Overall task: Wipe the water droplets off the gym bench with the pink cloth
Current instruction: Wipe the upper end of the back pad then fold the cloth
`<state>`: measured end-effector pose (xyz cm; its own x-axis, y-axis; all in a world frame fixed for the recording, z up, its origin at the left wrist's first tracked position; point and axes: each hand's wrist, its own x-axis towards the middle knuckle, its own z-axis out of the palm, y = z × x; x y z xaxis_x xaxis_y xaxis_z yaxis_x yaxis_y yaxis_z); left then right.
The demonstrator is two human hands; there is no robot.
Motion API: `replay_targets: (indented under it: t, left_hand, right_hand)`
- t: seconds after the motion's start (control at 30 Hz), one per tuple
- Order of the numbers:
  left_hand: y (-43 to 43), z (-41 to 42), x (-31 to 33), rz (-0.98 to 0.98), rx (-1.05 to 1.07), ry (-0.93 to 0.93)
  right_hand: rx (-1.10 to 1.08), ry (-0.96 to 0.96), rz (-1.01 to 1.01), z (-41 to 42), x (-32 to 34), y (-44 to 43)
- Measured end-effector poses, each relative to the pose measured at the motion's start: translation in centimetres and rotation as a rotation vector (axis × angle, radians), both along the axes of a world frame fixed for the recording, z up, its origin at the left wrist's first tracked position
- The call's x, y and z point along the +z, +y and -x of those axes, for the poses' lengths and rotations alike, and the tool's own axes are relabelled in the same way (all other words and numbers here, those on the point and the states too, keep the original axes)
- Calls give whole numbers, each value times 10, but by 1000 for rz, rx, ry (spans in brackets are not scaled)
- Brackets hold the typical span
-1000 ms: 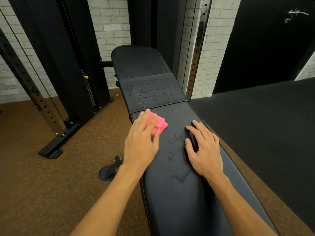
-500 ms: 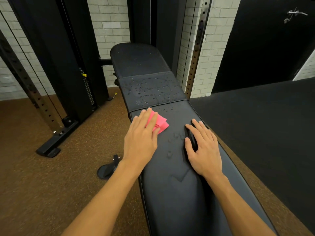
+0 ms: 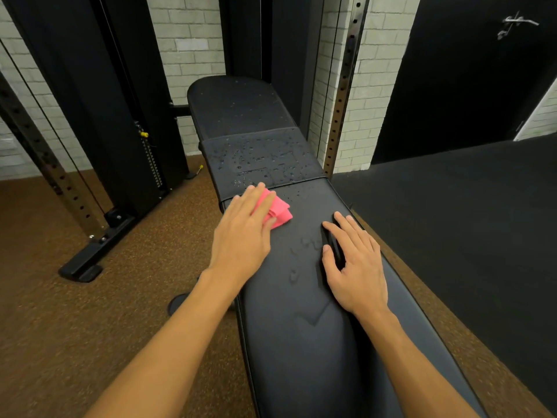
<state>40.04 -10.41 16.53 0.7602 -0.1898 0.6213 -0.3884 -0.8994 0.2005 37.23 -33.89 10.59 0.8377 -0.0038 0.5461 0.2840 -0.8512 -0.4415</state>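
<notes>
Pink cloth, likely soft and light, we are pressing on the gym bench under our flat left hand; our spread right hand is resting there, empty.

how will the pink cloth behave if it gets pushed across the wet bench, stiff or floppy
Probably floppy: the cloth lies in soft folded layers splaying out past the left hand, so it may bunch or unfold. It likely slides easily, as the bench looks smooth and glossy. It seems light; only a flat palm pins it.
</notes>
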Motion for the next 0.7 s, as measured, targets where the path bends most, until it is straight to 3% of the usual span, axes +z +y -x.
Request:
replay_targets:
  t: [0.13, 0.3, 0.5, 0.7]
  left_hand:
    - [-22, -24, 8, -10, -30, 56]
    - [-21, 9, -6, -7, -78, 25]
    - [-2, 7, 2, 79, 49, 24]
    - [-34, -27, 15, 3, -72, 87]
  right_hand:
    - [-3, -6, -2, 0, 0, 0]
    - [1, -11, -7, 1, 0, 0]
    - [-3, 4, -23, 1, 2, 1]
    - [-3, -2, -19, 2, 2, 2]
